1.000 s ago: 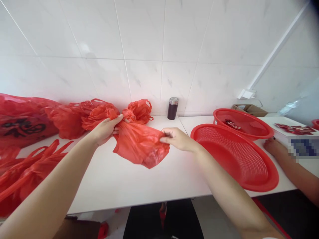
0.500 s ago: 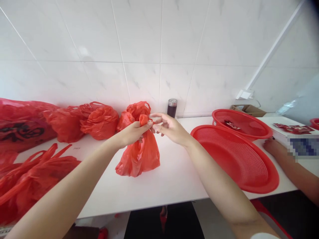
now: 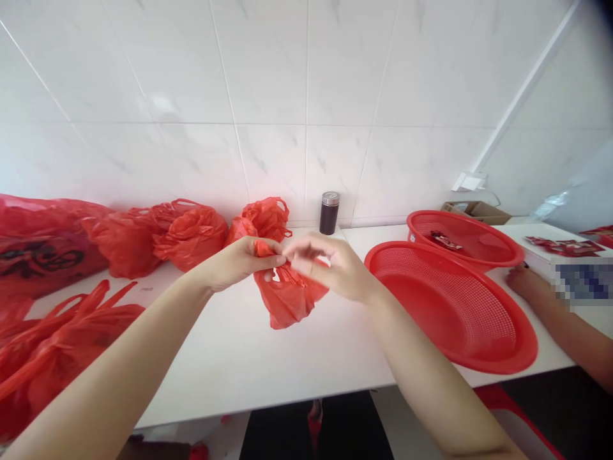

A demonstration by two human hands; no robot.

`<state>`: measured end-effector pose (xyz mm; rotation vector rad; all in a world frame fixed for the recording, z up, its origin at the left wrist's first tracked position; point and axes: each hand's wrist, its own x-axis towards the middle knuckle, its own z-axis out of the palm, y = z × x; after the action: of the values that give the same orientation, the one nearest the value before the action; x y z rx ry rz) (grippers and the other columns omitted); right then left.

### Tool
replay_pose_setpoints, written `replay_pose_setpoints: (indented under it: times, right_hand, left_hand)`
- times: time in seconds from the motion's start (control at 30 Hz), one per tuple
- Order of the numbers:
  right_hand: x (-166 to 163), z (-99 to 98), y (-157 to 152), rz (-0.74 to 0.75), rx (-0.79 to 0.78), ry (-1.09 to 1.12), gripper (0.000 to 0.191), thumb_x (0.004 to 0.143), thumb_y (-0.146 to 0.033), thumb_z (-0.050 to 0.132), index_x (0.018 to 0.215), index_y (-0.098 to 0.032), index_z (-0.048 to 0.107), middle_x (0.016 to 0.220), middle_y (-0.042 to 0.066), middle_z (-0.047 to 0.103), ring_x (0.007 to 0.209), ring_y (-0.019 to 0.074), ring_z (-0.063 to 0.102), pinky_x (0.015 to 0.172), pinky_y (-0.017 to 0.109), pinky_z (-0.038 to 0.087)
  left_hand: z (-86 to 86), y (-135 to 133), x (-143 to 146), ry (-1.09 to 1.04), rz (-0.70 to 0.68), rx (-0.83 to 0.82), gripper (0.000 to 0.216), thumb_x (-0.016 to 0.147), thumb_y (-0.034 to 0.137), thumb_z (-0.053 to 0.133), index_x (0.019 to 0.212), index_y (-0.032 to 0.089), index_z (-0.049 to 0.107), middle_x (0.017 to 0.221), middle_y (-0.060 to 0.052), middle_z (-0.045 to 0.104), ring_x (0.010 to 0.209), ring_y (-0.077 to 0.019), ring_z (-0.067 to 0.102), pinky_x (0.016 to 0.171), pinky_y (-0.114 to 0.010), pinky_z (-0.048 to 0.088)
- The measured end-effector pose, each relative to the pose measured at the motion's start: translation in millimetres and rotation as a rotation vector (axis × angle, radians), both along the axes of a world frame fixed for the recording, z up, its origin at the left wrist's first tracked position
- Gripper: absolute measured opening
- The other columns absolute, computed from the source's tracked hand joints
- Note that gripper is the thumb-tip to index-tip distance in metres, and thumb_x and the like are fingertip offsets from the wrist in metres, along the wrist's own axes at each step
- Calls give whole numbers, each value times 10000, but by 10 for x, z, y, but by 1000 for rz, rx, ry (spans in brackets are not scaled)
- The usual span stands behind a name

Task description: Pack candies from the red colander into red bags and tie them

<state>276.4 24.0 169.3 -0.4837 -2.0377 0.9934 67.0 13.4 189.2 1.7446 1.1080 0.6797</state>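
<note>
Swung rightward since the earlier frame, the bag (image 3: 290, 303) slants above the counter (image 3: 268, 377), behind its front edge; left hand (image 3: 242, 262) pinches its top, right hand (image 3: 335, 265) is nearer its body, grip I cannot tell.

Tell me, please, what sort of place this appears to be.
Possibly a shared workroom: bulging red bags line the tiled wall, two red baskets stand on the white worktop, and another person's arm shows at the right.
</note>
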Motion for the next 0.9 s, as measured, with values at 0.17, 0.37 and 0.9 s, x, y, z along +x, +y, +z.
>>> replay_pose_setpoints:
  times: [0.17, 0.37, 0.9]
  right_hand:
    - [-234, -374, 417, -135, -228, 112, 308, 959, -383, 432, 1185, -257, 599, 1086, 31, 647, 1077, 169, 567, 973, 348, 417]
    - [-381, -681, 448, 18, -454, 203, 282, 909, -352, 521, 1168, -277, 603, 996, 8, 664, 976, 165, 603, 872, 319, 479]
    - [-469, -880, 258, -118, -619, 314, 329, 854, -515, 577, 980, -216, 630, 957, 46, 694, 896, 172, 659, 883, 339, 470]
  left_hand:
    - [-99, 31, 155, 299, 134, 266, 159, 709, 113, 512, 714, 219, 630, 718, 20, 636, 634, -139, 551, 573, -253, 400]
    - [-414, 60, 245, 487, 479, 792, 346, 688, 20, 408, 894, 231, 589, 1014, -8, 675, 848, -173, 625, 640, -257, 423]
    - [-925, -147, 251, 215, 619, 562, 365, 784, 121, 448, 1116, 250, 526, 1057, -28, 713, 909, -180, 658, 773, -281, 465]
